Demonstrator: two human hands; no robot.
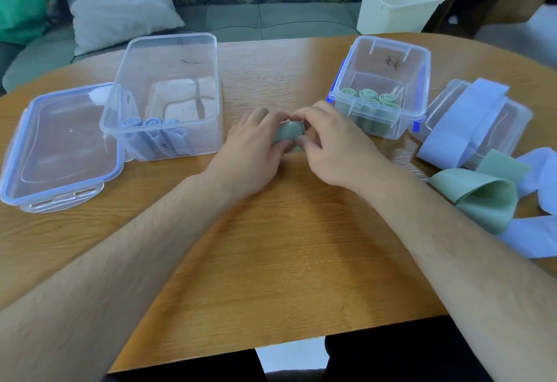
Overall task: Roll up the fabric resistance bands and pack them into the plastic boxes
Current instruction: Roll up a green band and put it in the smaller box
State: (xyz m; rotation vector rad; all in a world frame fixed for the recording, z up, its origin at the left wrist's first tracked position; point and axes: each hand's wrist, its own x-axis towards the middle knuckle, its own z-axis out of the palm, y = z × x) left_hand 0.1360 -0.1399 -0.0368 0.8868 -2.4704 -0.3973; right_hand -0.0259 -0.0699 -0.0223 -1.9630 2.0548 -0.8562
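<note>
meanwhile left hand [253,152] and right hand [328,146] grip green band roll [287,134]

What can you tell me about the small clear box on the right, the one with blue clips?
The box is a small rectangular tub of clear plastic, lid off, standing upright on the wooden table. Blue clips hang at its sides. Three rolled green bands stand on end in a row against its near wall; the rest of the inside looks bare. A dark scribble marks the far wall.
</note>
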